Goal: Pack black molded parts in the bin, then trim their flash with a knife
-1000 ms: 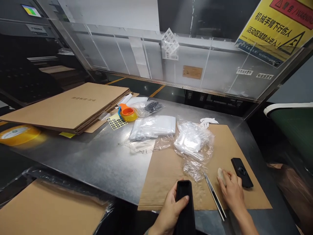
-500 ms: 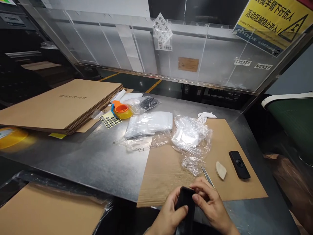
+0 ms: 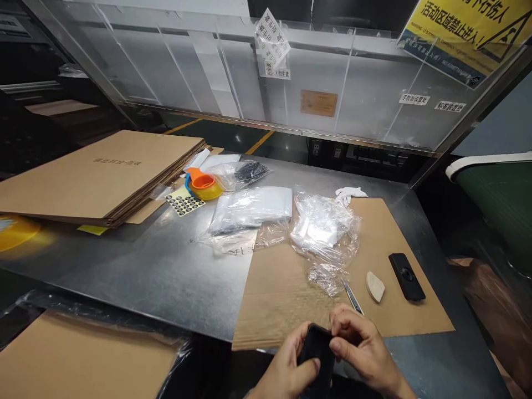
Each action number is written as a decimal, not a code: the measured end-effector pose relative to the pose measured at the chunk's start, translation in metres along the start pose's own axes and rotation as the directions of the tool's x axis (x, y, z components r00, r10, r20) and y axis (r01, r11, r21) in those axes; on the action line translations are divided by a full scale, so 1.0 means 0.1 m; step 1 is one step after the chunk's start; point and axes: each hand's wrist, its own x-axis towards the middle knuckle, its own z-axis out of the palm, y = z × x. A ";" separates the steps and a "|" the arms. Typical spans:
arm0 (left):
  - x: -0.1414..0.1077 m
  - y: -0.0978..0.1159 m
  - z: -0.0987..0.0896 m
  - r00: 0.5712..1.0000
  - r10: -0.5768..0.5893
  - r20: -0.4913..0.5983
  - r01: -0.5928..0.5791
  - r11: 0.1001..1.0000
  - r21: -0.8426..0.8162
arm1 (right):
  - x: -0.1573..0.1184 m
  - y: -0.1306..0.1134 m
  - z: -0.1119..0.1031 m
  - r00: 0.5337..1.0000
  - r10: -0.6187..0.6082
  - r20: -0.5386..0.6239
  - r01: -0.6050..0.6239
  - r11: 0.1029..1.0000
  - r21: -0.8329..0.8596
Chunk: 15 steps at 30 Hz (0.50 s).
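Note:
My left hand [image 3: 291, 363] is wrapped round a black phone case [image 3: 318, 354], thumb lying across its hollow side with the raised rim. At its upper right corner, the bent fingers and thumb of my right hand [image 3: 359, 343] pinch the edge. The lower end of the case runs down toward the bottom of the view. Just beyond my right hand lie slim metal tweezers [image 3: 352, 297] and a beige wedge-shaped pad [image 3: 375, 287]. Farther right, a black phone-shaped piece with a round ring [image 3: 407, 276] rests on the cardboard sheet [image 3: 286, 299].
Crumpled clear plastic bags [image 3: 326, 230] and a bag of white sheets [image 3: 251, 208] lie mid-table. To the left are a tape dispenser [image 3: 203, 184], a sticker sheet [image 3: 185, 203] and stacked cardboard [image 3: 112, 172]. A white glove [image 3: 349, 194] lies behind. A clear panel [image 3: 178, 66] stands across the back.
My right hand has shifted slightly right and down along the upper right corner of the case. The case is turned a little, and the whole view has tilted slightly.

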 end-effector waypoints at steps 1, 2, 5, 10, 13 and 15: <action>0.00 0.01 0.00 1.000 0.001 -0.013 -0.001 1.000 0.000 | 0.00 0.00 0.00 1.000 0.002 0.009 -0.002 1.000 0.001; 0.00 0.01 0.00 1.000 0.000 -0.025 0.000 1.000 0.000 | 0.01 0.00 0.00 1.000 0.005 0.020 -0.005 1.000 0.000; 0.04 0.01 -0.01 0.999 -0.020 -0.031 0.019 0.999 -0.045 | 0.03 0.03 -0.01 1.000 0.008 0.007 -0.008 1.000 0.006; 0.19 -0.09 -0.04 0.956 -0.290 -0.051 0.251 0.892 -0.376 | 0.11 0.15 0.06 0.979 0.081 -0.188 -0.058 0.991 0.121; 0.26 -0.15 -0.07 0.890 -0.454 0.035 0.408 0.761 -0.505 | 0.14 0.21 0.11 0.951 0.104 -0.291 -0.094 0.994 0.049; 0.27 -0.16 -0.11 0.876 -0.479 0.051 0.434 0.740 -0.515 | 0.14 0.25 0.10 0.940 0.104 -0.324 -0.128 0.991 -0.051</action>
